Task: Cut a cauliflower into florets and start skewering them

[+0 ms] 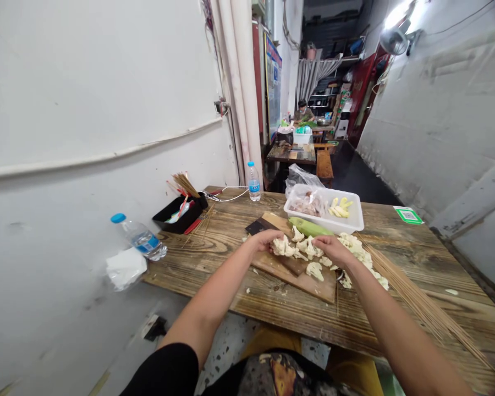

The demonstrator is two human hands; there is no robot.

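Observation:
My left hand (pixel 264 240) is closed round a cauliflower piece (pixel 284 247) above the left part of a wooden cutting board (pixel 301 283). Opposite it, my right hand (pixel 332 247) pinches at another cauliflower floret (pixel 311 248); its fingertips are partly hidden. Loose florets (pixel 314 270) lie on the board between and below the hands. More cauliflower (pixel 357 247) is heaped to the right, partly behind my right forearm. A long green vegetable (pixel 311 227) rests along the board's far edge. At the far left corner sits a dark flat piece (pixel 258 225), whose kind is unclear.
Behind the board stands a white tray (pixel 355 223) with pale pinkish food and yellow pieces. Bamboo skewers (pixel 412 289) spread along the right. Leftward are a black box (pixel 175 224), water bottles (pixel 144 239) (pixel 253 184) and tissues (pixel 126 268). A person (pixel 304 111) sits far back.

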